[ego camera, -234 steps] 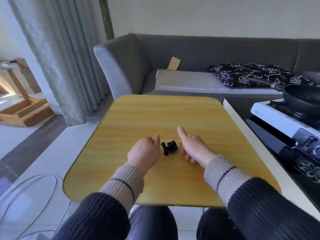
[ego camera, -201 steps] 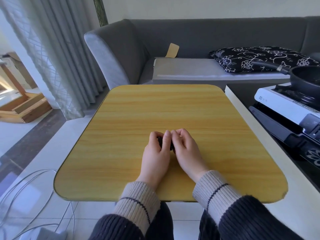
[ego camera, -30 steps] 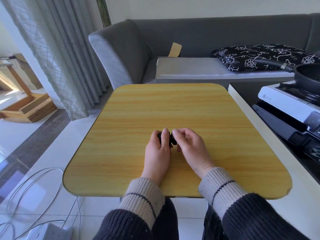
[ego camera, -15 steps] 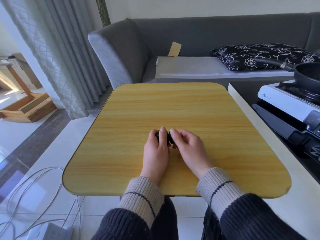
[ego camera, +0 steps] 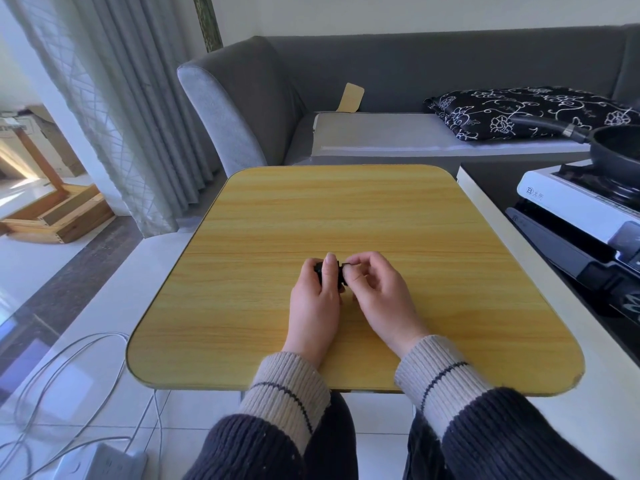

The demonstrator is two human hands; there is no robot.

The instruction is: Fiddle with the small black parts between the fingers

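A small black object (ego camera: 341,276) sits between my two hands over the middle of the yellow wooden table (ego camera: 346,216). My left hand (ego camera: 317,303) grips its left part, with fingers wrapped over the top so most of it is hidden. My right hand (ego camera: 377,294) pinches its right end between thumb and forefinger, the other fingers curled. Both wrists lie low over the tabletop. What the object is cannot be made out.
A grey sofa (ego camera: 263,98) with a black floral cushion (ego camera: 526,110) stands behind the table. At the right, a white portable stove (ego camera: 571,202) carries a black pan (ego camera: 616,150). Curtains (ego camera: 114,109) hang left; cables (ego camera: 69,375) and a power strip (ego camera: 100,464) lie on the floor.
Earlier the black object lay on the table between my hands; both hands then closed on it. Over the last second my fingers have shifted slightly on it and the view has dipped a little.
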